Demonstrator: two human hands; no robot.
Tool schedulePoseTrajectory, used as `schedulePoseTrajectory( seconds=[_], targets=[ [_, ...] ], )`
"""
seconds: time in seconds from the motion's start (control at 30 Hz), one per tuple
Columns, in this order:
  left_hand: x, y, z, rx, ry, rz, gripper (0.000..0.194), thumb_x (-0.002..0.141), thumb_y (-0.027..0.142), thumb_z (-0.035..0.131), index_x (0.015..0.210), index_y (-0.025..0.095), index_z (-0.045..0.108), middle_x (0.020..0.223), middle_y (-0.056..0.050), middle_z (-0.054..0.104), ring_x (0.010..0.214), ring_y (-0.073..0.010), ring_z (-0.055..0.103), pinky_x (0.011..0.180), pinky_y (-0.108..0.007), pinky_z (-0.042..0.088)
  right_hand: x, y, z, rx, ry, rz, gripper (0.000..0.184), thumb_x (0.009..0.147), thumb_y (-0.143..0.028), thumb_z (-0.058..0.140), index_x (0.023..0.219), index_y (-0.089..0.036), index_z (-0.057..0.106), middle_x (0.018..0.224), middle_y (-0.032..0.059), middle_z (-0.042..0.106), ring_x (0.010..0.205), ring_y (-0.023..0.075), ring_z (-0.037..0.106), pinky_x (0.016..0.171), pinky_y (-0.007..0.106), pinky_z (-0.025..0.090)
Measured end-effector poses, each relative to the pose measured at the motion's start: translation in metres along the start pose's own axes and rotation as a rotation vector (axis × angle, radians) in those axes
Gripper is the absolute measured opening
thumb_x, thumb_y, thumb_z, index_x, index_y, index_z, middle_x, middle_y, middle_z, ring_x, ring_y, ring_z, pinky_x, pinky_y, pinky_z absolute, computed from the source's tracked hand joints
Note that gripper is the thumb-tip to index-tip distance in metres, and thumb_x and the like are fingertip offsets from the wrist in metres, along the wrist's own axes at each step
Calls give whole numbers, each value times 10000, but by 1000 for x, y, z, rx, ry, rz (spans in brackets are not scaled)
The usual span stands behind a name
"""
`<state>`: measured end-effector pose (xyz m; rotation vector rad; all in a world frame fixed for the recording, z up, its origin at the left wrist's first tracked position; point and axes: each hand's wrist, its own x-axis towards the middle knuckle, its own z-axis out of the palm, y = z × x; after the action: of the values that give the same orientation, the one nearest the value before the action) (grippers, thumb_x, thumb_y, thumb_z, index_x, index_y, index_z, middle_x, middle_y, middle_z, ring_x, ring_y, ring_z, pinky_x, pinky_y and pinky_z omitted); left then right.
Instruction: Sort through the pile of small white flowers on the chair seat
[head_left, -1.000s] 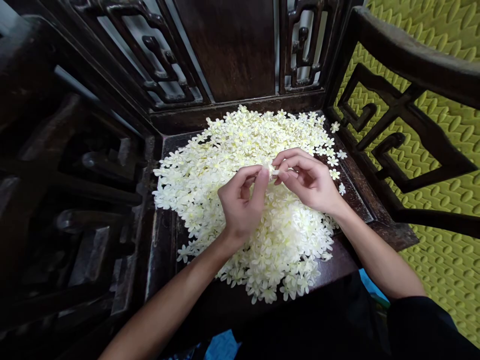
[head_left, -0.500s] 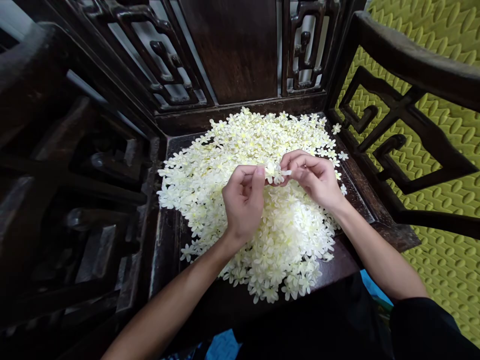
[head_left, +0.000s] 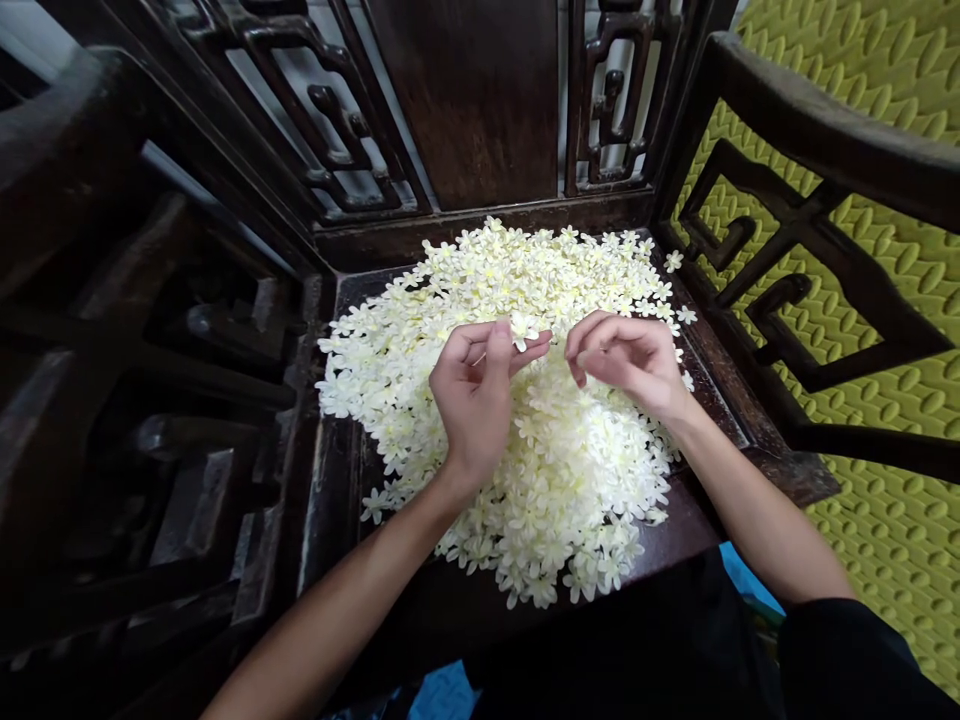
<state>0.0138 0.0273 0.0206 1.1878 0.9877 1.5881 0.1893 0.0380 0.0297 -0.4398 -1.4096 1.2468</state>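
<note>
My left hand (head_left: 472,390) is closed in a pinch over the flower heap, its thumb and forefinger gripping a small white flower (head_left: 523,330). The flower's petals face up beside the thumb tip, and another finger stretches out beneath it. A short gap to the right, my right hand (head_left: 634,362) hovers with fingers curled inward and the thumb close against them. Anything between those fingers is too small or blurred to make out. Below both hands spreads a large heap of loose white flowers (head_left: 420,390) with pale yellow centres, partly covered by my hands and forearms.
The heap lies on the seat of a dark wooden chair (head_left: 694,520) with a carved back panel (head_left: 480,100) and an openwork armrest (head_left: 817,110) at right. Stray flowers (head_left: 673,261) lie near the right edge. A yellow-green textured surface (head_left: 885,540) shows beyond.
My hands have drawn apart: the left moved slightly left with the flower, and the right let go of the white piece it pinched beside it. The heap looks the same.
</note>
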Motion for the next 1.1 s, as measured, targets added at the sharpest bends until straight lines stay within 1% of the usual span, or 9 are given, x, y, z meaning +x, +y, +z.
schedulePoseTrajectory(
  seconds=[0.03,0.1,0.13,0.2,0.3,0.4,0.6,0.83,1.1],
  targets=[
    [-1,-1,0,28,-20,44,201,965,402,646,936,203,629,864,3,731,888,-195,795,860,-346,668,-1,1,4,-11,5,21,60,823,-97,770,839,-154,765,892,52,738,711,120,691,611,252,601],
    [-3,-3,-1,101,-72,162,135,961,340,662,990,208,674,1000,-27,763,973,-191,781,887,-342,658,-4,2,11,1,-1,68,148,836,-106,774,974,-156,758,920,45,748,717,110,707,661,251,627],
    [-4,-3,-1,138,-103,228,119,957,305,670,1024,210,694,1077,-45,766,1035,-194,766,908,-343,650,-4,1,14,-6,10,93,174,845,-116,775,1012,-155,751,883,33,746,714,108,714,670,245,629],
    [-5,-3,-2,203,-164,338,146,951,247,676,1087,214,718,1198,-70,750,1145,-204,725,963,-359,625,-5,0,15,-34,33,119,160,865,-145,771,1023,-147,746,826,19,743,695,105,720,661,229,626],
    [-5,-2,-4,259,-200,415,184,960,192,650,1118,219,739,1226,-71,741,1183,-207,703,1019,-392,593,-4,-1,12,-85,84,115,120,884,-194,766,987,-137,744,796,22,749,667,106,721,633,222,615],
    [-4,-1,-4,292,-174,439,196,944,163,666,1107,225,755,1198,-60,744,1147,-196,712,992,-375,600,-3,-2,9,-114,111,121,126,893,-212,761,990,-133,745,790,26,751,669,110,722,643,228,614],
    [-3,-1,-4,320,-137,454,210,923,144,692,1093,239,769,1162,-41,747,1094,-172,721,922,-323,614,-3,-3,10,-145,67,114,81,882,-185,766,954,-147,774,904,36,730,703,99,712,639,213,606],
    [-4,-1,-4,364,-120,453,214,911,149,709,1087,252,774,1160,-34,746,1039,-159,729,777,-253,630,-3,-2,10,-174,73,131,110,888,-208,765,984,-158,780,935,45,725,705,110,710,638,232,604],
    [-4,0,-4,367,-115,468,219,900,140,722,1077,255,780,1138,-32,752,1033,-161,734,828,-278,640,-4,-2,10,-160,87,131,119,888,-212,765,991,-153,775,901,40,725,698,107,701,634,232,590]
  ],
)
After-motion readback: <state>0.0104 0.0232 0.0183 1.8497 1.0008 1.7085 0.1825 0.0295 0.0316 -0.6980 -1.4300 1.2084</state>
